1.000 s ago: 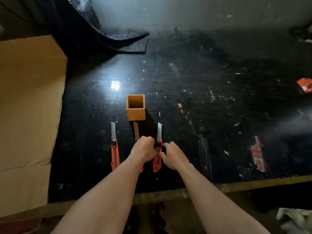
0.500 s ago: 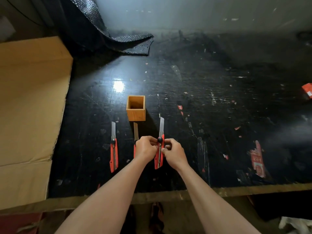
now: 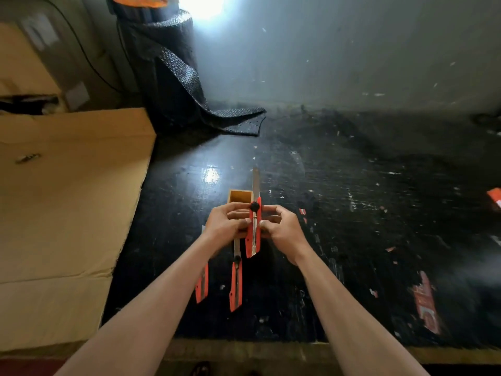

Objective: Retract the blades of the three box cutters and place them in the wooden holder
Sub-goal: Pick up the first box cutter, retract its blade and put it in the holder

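Both hands, left hand and right hand, pinch the orange box cutter with its steel blade out at frame centre; if I slip off its black lock knob, I'd likely get cut.

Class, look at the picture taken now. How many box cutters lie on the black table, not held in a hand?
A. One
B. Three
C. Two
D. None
C: two box cutters lie on the black table, the left cutter and the middle cutter, while the third cutter, blade still out, is held up between the left hand and right hand.
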A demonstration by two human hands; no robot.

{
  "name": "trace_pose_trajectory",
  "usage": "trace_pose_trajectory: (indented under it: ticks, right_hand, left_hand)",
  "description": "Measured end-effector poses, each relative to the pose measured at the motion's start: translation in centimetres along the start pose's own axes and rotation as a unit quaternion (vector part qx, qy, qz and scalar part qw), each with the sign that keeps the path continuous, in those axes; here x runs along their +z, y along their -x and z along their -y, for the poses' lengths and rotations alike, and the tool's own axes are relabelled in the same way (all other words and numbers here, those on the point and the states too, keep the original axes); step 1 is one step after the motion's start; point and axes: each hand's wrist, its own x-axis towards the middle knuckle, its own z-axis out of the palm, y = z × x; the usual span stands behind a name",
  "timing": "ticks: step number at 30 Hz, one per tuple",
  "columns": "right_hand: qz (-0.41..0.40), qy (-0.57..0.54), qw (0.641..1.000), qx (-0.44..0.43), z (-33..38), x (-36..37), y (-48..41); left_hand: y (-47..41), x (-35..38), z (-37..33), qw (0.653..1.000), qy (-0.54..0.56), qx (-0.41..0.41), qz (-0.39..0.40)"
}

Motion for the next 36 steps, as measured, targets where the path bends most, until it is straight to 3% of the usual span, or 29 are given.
trace_pose_trajectory:
  ticks: [8,17,36]
  right_hand:
    - [0.006,0.018,0.998,-0.064,6.0,2.6,-2.0]
    - [-0.037,0.148,0.967,-0.206,11.0,4.5,-4.2]
    - [-0.053,0.198,0.954,-0.218,12.4,3.6,-4.9]
  left_hand:
    - [0.2,-3.9,-5.6,0.999,0.029,0.039,0.019]
    - [-0.4,-6.4,-9.3,0.996,0.039,0.076,0.031]
    - [-1.6,-6.2,-10.7,0.995,0.038,0.082,0.039]
